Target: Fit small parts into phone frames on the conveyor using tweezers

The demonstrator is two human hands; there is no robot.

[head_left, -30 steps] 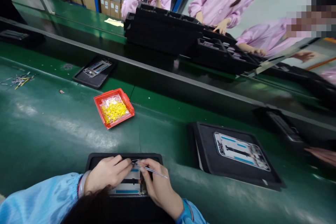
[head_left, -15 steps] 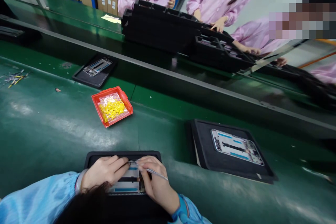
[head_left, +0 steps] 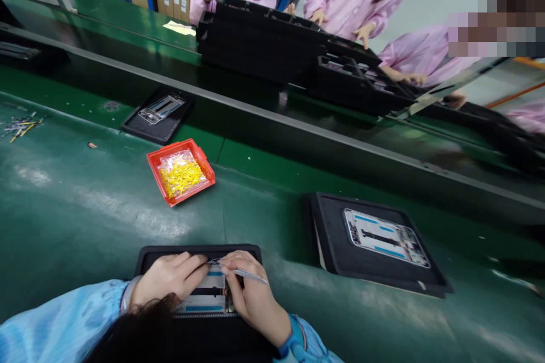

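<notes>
An opened phone frame [head_left: 204, 299], with blue strips and a dark ribbon across its middle, lies on a black tray [head_left: 147, 255] at the bottom centre. My left hand [head_left: 172, 278] lies over its left part, fingers bent and pressed together at the far edge. Between thumb and fingers my right hand [head_left: 253, 289] pinches slim metal tweezers [head_left: 252, 276]. Their front end is at the far edge of the phone frame, close to my left fingertips. Fingers partly hide that spot, so I cannot make out what the tip touches.
Beyond my hands sits a red bin [head_left: 170, 200] of small yellow pieces. A second phone frame [head_left: 385, 237] rests on black trays at right, another [head_left: 162, 109] farther back. Loose strips [head_left: 23, 126] lie far left. Across the line, co-workers in pink stand behind black crates [head_left: 255, 39].
The tweezers' rear end has swung slightly up and left; my left hand has hardly moved. Across the line, co-workers' hands have shifted. The two other phone trays appear slightly farther right.
</notes>
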